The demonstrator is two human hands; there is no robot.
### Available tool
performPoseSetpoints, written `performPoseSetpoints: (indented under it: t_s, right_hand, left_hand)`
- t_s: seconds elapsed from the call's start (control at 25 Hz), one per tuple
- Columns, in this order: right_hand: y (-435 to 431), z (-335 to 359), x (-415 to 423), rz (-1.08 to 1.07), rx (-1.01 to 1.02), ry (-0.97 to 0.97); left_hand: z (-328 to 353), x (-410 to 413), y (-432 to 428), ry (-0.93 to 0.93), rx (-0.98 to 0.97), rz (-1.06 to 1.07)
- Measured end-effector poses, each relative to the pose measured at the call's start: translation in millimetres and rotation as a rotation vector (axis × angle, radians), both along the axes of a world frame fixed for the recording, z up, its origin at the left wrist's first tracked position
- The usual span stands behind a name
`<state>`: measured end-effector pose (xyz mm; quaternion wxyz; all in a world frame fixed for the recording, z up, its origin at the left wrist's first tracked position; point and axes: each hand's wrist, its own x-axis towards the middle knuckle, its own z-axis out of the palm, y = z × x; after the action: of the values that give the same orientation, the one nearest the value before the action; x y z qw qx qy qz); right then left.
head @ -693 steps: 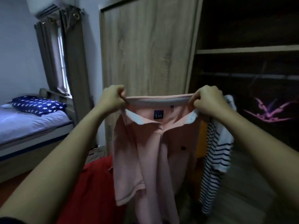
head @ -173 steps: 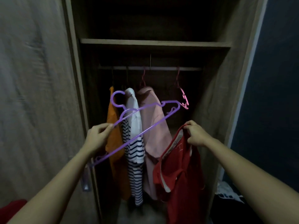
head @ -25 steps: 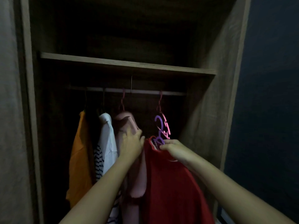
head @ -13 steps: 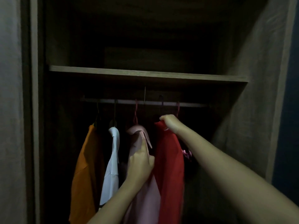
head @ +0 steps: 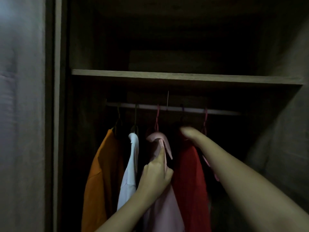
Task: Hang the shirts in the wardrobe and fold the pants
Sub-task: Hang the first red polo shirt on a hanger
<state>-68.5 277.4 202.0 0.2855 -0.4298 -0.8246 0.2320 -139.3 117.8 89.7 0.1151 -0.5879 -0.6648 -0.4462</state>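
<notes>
A pale metal hanging rail (head: 173,108) crosses the dark wooden wardrobe (head: 284,131), just under a flat wooden shelf (head: 184,77). Four garments hang from the rail edge-on and close together. Toward its left end is an orange shirt (head: 103,173), and next to it a white shirt (head: 130,164). Under the rail's middle hangs a pale pink shirt (head: 164,206) with a collar, and right of that the red shirt (head: 190,173).

Only narrow dark gaps part them. The widest lies between the pink shirt and the red shirt. Beyond the red shirt a bare pink plastic hanger (head: 205,118) hooks over the rail. Past it the rail's right end is free up to the wardrobe's side wall.

Below the rail's middle, the left hand (head: 155,176) grips the pink shirt's front. Its fingers curl into the cloth and the forefinger lies straight up along the collar edge. The right hand (head: 189,133) is at the red shirt's top, close under the rail. It is blurred, so I cannot tell whether it grasps the cloth or lies loose. Its forearm crosses in front of the pink hanger's lower part. A grey wooden door panel (head: 21,114) stands left of the rail's left end.
</notes>
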Motion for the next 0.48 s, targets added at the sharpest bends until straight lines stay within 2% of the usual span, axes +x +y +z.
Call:
performPoseSetpoints:
  t_s: [0.12, 0.24, 0.36, 0.48]
  right_hand:
    - [-19.4, 8.8, 7.1, -0.103, 0.099, -0.043]
    - [-43.4, 9.8, 14.8, -0.266, 0.457, 0.244]
    - [-90.3, -15.2, 6.8, -0.113, 0.717, 0.442]
    - [-157.7, -52.1, -15.3, 0.045, 0.761, 0.483]
  left_hand:
    - [6.3, -2.6, -6.2, -0.001, 0.057, 0.009]
    - [20.2, -11.9, -24.7, -0.059, 0.179, 0.002]
    - [14.1, -31.3, -67.6, -0.053, 0.266, 0.049]
    - [-6.5, -61.9, -123.6, -0.076, 0.238, 0.131]
